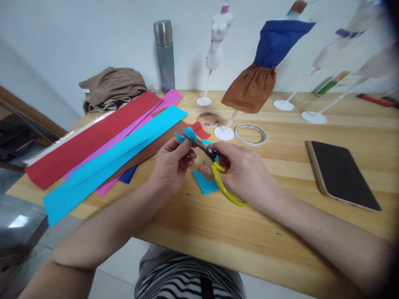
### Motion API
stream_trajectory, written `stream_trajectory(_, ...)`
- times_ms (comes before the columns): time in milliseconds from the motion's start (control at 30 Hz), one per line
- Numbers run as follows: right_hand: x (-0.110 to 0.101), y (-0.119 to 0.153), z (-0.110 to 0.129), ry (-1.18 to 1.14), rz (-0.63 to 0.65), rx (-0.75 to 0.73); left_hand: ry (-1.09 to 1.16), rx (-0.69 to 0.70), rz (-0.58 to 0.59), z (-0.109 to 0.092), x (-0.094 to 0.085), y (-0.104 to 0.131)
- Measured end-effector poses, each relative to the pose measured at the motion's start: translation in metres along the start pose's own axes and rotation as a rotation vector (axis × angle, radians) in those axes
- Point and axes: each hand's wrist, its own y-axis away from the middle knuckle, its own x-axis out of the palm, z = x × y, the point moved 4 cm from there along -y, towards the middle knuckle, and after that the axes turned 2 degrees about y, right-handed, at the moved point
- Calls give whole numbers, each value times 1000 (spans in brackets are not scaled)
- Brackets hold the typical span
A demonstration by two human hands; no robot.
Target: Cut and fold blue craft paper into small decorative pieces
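Above the middle of the wooden table point(174, 232), my left hand point(175, 160) pinches a small cut piece of blue paper point(189, 133) between thumb and fingers. My right hand point(240, 170) grips scissors with yellow handles point(226, 192). The dark blades point left and lie against the blue piece by my left fingertips; whether they are fully closed I cannot tell. Under my right hand a larger blue scrap point(204, 182) rests on the table. A red scrap point(202, 130) lies just behind the blades.
Folded paper strips, blue point(118, 160) and red point(93, 141) among them, cover the left side near a brown cloth point(114, 85) and a flask point(166, 62). Behind stand several mannequins, one in a blue and brown dress point(252, 87), with tape rolls point(264, 135). A phone point(343, 174) lies right.
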Motion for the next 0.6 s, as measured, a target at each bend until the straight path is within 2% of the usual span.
stream_trajectory(600,1,0,1,25,32,8,32,-29,3,-1,3,2)
